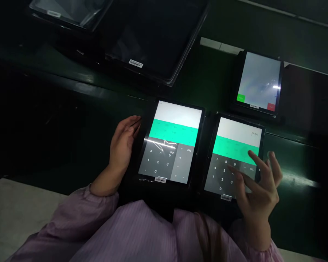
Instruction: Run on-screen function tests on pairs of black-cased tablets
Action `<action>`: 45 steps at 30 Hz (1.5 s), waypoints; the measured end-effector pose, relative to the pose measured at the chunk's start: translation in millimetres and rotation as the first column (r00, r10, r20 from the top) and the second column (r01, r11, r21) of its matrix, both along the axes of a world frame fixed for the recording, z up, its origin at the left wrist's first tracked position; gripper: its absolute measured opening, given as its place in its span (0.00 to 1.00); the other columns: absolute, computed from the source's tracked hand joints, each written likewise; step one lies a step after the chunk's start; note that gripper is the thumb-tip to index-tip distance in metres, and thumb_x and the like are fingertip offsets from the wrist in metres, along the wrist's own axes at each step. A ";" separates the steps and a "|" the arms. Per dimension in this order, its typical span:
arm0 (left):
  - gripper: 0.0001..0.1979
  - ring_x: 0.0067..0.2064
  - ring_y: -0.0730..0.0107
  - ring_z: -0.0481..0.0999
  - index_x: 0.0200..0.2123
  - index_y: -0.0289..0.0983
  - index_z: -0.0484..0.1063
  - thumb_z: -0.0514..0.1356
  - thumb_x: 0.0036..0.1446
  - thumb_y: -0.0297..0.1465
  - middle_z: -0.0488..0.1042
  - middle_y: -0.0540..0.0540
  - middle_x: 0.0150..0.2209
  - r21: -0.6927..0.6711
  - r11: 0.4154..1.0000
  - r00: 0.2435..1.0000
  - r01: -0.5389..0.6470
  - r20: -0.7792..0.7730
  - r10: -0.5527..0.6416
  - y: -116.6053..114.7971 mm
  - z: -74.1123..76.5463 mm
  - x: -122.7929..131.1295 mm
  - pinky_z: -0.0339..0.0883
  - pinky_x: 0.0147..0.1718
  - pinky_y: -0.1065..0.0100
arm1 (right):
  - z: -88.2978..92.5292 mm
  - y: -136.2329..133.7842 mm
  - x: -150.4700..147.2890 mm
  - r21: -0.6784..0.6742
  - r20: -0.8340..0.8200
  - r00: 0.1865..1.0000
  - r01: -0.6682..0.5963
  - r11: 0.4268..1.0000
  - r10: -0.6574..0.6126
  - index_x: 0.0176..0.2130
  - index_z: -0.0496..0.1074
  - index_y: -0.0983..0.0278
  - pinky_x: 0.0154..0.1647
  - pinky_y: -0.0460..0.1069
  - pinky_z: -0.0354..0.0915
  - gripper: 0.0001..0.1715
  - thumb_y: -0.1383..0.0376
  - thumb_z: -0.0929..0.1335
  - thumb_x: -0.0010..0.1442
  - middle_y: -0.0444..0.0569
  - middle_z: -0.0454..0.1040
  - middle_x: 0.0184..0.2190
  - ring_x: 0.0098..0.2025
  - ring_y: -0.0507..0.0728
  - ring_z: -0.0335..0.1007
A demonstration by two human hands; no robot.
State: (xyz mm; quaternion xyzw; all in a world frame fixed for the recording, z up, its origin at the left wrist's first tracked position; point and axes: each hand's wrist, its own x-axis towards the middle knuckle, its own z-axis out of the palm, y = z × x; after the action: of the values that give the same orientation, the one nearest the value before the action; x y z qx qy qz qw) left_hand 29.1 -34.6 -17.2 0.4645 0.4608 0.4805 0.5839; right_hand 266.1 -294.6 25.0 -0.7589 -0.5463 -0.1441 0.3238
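Observation:
Two black tablets stand side by side before me, both lit with a calculator: white top, green band, grey number keys. My left hand (pixel 123 142) is beside the left tablet (pixel 169 142), its fingers curled together near that tablet's left edge. Whether they grip anything in the dark there, I cannot make out. Over the lower right of the right tablet (pixel 221 163) is my right hand (pixel 258 185), fingers spread and holding nothing. One fingertip is at the number keys near 8, another over the green band. Small characters show in that tablet's white area.
Behind the right tablet lies another lit tablet (pixel 259 80), with green and red corner squares. Farther back are a large dark-screened tablet (pixel 153 32) and, at the upper left, another film-covered device (pixel 71 12). The dark green work surface (pixel 297 214) reflects light.

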 end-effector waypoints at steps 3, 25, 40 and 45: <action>0.14 0.58 0.55 0.80 0.44 0.40 0.82 0.70 0.54 0.38 0.82 0.43 0.51 0.018 1.000 1.000 0.011 -0.019 -0.011 0.6 1.5 0.4 0.69 0.67 0.53 | -6.1 1.2 -2.1 -0.030 0.017 1.000 0.019 0.999 -0.018 0.41 0.84 0.60 0.65 0.71 0.66 0.08 0.69 0.72 0.68 0.51 0.72 0.65 0.76 0.74 0.54; 0.15 0.54 0.56 0.82 0.44 0.37 0.82 0.70 0.53 0.35 0.84 0.43 0.47 0.020 0.999 1.000 -0.028 0.007 0.027 3.2 -4.6 -0.2 0.71 0.64 0.52 | -14.9 -10.7 19.1 -0.008 0.016 0.942 0.334 0.942 -0.334 0.44 0.86 0.65 0.68 0.75 0.61 0.15 0.64 0.68 0.73 0.59 0.73 0.64 0.73 0.78 0.58; 0.14 0.51 0.61 0.82 0.43 0.37 0.82 0.70 0.54 0.34 0.84 0.45 0.45 0.056 0.998 0.999 -0.025 -0.021 0.026 0.2 1.7 2.2 0.67 0.66 0.55 | -16.2 -6.4 23.4 -0.076 0.028 0.960 0.281 0.957 -0.280 0.46 0.86 0.62 0.69 0.80 0.55 0.15 0.62 0.68 0.72 0.58 0.67 0.70 0.76 0.81 0.50; 0.16 0.54 0.57 0.81 0.44 0.37 0.81 0.71 0.52 0.37 0.84 0.44 0.46 0.029 0.999 0.998 -0.016 -0.063 0.018 0.2 3.5 2.4 0.66 0.68 0.51 | -22.0 -10.9 27.5 -0.025 -0.001 0.930 0.367 0.930 -0.367 0.45 0.86 0.63 0.66 0.79 0.60 0.16 0.61 0.67 0.73 0.58 0.71 0.67 0.75 0.80 0.54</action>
State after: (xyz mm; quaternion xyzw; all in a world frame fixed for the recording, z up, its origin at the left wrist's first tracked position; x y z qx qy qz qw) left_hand 31.5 -34.4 -13.7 0.4839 0.4760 0.4770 0.5584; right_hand 293.5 -305.5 3.0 -0.8518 -0.3958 -0.1933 0.2836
